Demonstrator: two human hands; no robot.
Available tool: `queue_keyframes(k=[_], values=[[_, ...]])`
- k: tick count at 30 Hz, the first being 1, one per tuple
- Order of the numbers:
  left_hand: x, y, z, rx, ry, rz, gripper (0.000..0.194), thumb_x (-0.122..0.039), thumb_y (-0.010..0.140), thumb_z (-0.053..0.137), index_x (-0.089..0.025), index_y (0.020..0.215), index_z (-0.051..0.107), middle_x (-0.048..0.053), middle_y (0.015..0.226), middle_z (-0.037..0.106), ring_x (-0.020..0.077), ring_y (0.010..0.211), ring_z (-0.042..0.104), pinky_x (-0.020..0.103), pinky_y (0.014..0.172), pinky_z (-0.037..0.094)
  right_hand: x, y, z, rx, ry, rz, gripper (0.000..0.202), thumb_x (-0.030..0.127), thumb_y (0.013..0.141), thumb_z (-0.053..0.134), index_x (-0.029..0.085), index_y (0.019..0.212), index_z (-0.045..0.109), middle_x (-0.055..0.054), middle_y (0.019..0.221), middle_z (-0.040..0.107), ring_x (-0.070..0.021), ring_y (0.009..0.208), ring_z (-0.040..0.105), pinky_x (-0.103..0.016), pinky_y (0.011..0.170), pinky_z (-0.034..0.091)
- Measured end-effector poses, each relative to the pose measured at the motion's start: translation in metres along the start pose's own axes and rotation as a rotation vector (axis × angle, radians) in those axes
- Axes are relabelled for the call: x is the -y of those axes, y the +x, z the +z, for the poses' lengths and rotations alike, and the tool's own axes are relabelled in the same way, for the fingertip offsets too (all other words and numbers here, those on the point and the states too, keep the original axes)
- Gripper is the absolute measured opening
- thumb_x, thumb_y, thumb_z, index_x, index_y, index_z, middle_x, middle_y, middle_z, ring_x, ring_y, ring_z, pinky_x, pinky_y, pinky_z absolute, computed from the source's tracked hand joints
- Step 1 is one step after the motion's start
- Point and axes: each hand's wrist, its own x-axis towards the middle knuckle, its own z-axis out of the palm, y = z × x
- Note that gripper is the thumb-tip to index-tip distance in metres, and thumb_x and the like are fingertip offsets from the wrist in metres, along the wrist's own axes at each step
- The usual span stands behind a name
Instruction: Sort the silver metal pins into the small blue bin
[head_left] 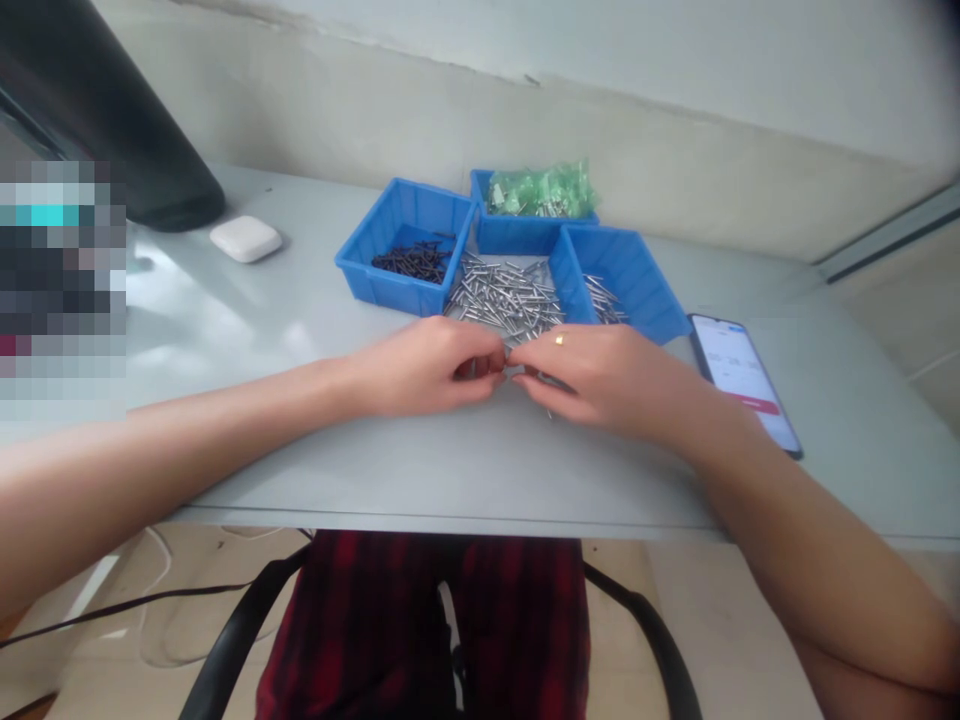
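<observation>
My left hand (442,368) and my right hand (592,372) meet fingertip to fingertip low over the desk, both pinched closed. Whatever sits between the fingertips is too small and covered to name. Just behind them lies a loose heap of thin silver metal pins (510,295), some partly hidden by my fingers. To the left of the heap, a blue bin (364,285) holds dark, screw-like pieces (412,262). On its right, a second blue bin (645,280) contains more silver pins (602,300). My right hand wears a ring.
A third blue bin (517,237) at the back holds a green plastic bag (544,190) of small parts. A phone (746,380) with a lit screen lies beside my right forearm. A white case (246,239) and a dark cylindrical object (142,130) stand at the left.
</observation>
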Motion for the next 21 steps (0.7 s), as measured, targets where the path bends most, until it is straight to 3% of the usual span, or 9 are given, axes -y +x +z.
queue_keyframes(k=[21], values=[[0.0004, -0.0001, 0.0008, -0.04, -0.011, -0.02, 0.008, -0.018, 0.083, 0.052, -0.017, 0.083, 0.06, -0.004, 0.074, 0.061, 0.0066, 0.065, 0.055, 0.018, 0.059, 0.039, -0.0022, 0.0002, 0.0011, -0.034, 0.019, 0.0, 0.023, 0.024, 0.091, 0.042, 0.015, 0.098, 0.063, -0.006, 0.083, 0.066, -0.0186, 0.078, 0.062, -0.028, 0.062, 0.038]])
